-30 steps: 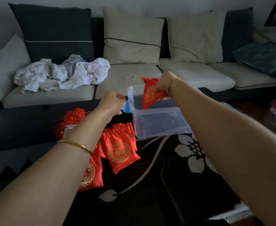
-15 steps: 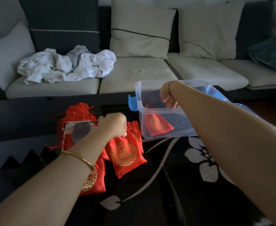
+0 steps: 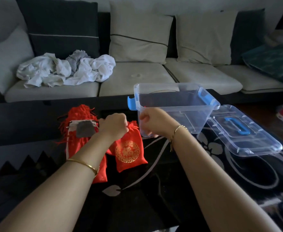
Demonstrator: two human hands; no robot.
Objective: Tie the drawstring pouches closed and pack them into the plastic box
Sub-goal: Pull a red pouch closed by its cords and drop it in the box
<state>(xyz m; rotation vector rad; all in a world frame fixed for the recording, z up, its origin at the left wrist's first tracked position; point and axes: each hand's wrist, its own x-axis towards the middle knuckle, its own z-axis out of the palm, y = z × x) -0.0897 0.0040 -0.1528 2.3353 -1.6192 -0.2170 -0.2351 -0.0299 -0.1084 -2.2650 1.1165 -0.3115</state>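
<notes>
Red fabric pouches are lying on a black table (image 3: 154, 201) with a pale flower pattern, all to the left of a clear plastic box (image 3: 175, 104) with blue latches, which is sitting open near the table's far edge. A person is reaching both bare forearms over the table. Their left hand (image 3: 114, 125) is sitting just left of the box's near corner, fingers curled tight together and closing on the gathered neck of one red pouch (image 3: 129, 149). That pouch is lying flat with a round gold emblem facing up. Their right hand (image 3: 151, 120) is directly in front of the box's near left corner, covering part of its wall. Its fingers are curling inward, and I cannot tell whether they are pinching anything. A gold bangle (image 3: 84, 164) is circling the left wrist and a gold bracelet (image 3: 179, 129) the right. Further left of the box, a heap of red pouches (image 3: 80, 113) is bunching up with cords trailing, and a pale pouch with a grey patch (image 3: 84, 130) is lying on top. A second red pouch (image 3: 101, 173) is poking out from under the left forearm. A clear lid (image 3: 244, 141) with a blue handle is resting flat just right of the box. Behind the box a pale sofa (image 3: 137, 77) is spanning the room, and crumpled white laundry (image 3: 65, 69) is sitting on its seat, well left of the box.
</notes>
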